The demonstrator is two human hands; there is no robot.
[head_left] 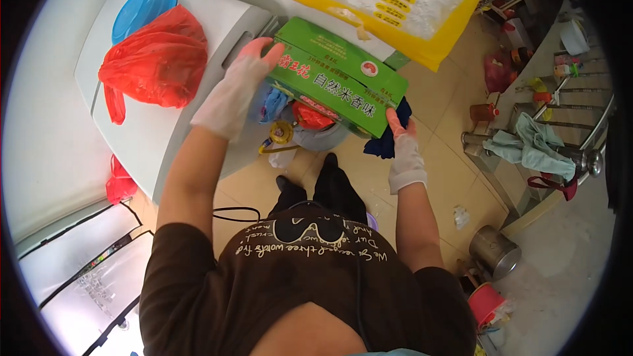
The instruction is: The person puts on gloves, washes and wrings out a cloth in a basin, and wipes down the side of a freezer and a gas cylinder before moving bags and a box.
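Note:
A long green cardboard box (pixel 339 76) with Chinese lettering is held between my two gloved hands. My left hand (pixel 257 59), in a pink and white glove, grips its left end. At its lower right end, my right hand (pixel 401 133), gloved the same way, holds the box; dark blue cloth (pixel 380 147) hangs beside those fingers. Beneath the box, a grey tub (pixel 321 138) shows in part, with a red bag (pixel 310 117) and a blue item (pixel 272 105) around it.
A white appliance top (pixel 165 132) at the left bears a red plastic bag (pixel 161 59) and a blue lid (pixel 142 13). A yellow-edged package (pixel 389 0) stands beyond the box. At right are a metal railing (pixel 587 105) with cloths and a steel pot (pixel 494 252).

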